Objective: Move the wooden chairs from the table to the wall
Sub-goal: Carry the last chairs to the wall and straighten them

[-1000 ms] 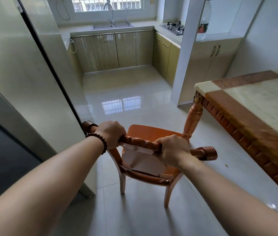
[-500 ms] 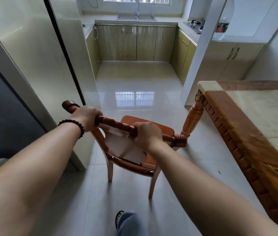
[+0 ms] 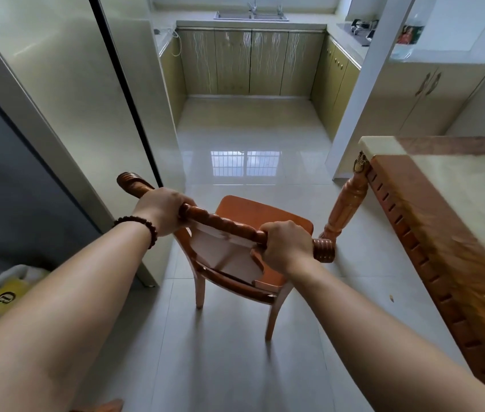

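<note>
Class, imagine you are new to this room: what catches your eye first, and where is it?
The orange wooden chair is centre frame, its turned top rail gripped by the left hand and the right hand. On the right stands a wooden table with a pale stone-patterned top; kitchen cabinets line the far end.

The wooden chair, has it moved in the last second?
Yes. The wooden chair has shifted left, away from the table leg, toward the wall.

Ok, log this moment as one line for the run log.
left hand grips chair top rail | right hand grips rail | table to the right | wall to the left
</note>
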`<action>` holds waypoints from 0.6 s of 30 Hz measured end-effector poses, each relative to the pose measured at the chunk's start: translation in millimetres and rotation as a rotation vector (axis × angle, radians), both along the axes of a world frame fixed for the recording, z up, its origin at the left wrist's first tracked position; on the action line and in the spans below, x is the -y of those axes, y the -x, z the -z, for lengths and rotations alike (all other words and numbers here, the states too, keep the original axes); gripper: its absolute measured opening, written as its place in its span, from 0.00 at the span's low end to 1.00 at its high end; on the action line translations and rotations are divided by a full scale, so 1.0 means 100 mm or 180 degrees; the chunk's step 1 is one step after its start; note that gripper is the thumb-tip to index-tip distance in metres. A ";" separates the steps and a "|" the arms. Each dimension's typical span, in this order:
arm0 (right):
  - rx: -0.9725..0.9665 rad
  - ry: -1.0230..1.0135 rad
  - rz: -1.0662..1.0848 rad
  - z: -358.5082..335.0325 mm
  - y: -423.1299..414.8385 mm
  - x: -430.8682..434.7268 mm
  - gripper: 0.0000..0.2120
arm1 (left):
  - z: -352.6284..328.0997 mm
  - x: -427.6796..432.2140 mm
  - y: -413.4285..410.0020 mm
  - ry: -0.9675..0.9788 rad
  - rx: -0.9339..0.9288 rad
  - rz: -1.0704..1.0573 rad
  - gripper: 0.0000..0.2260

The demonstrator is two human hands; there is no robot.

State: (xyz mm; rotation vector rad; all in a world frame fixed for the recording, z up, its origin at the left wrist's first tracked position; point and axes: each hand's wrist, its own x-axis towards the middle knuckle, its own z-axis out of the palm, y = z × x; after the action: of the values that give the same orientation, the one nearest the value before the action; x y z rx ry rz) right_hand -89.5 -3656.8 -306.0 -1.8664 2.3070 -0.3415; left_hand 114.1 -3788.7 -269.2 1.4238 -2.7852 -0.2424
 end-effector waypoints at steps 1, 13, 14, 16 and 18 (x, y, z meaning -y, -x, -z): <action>0.0003 0.0002 0.0025 0.01 -0.01 0.00 0.02 | -0.01 0.01 -0.01 0.0005 0.0022 0.0050 0.07; 0.0210 0.0130 -0.0028 0.03 -0.74 -0.13 0.03 | -0.20 0.16 -0.59 0.0078 0.0660 0.0680 0.11; 0.0209 0.0127 -0.0036 0.01 -0.81 -0.14 0.03 | -0.23 0.16 -0.66 0.0105 0.0708 0.0713 0.11; 0.0228 0.0110 -0.0059 -0.03 -0.93 -0.18 0.03 | -0.29 0.14 -0.78 0.0133 0.0809 0.0760 0.11; 0.0249 0.0069 -0.0112 -0.08 -1.06 -0.23 0.03 | -0.34 0.09 -0.92 0.0192 0.0884 0.0826 0.10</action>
State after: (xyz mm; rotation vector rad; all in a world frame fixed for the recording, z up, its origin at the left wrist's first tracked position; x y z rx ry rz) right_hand 16.0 -3634.2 -298.0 -1.8662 2.2259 -0.4286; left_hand 205.7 -3798.1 -234.8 1.1609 -3.1697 0.0446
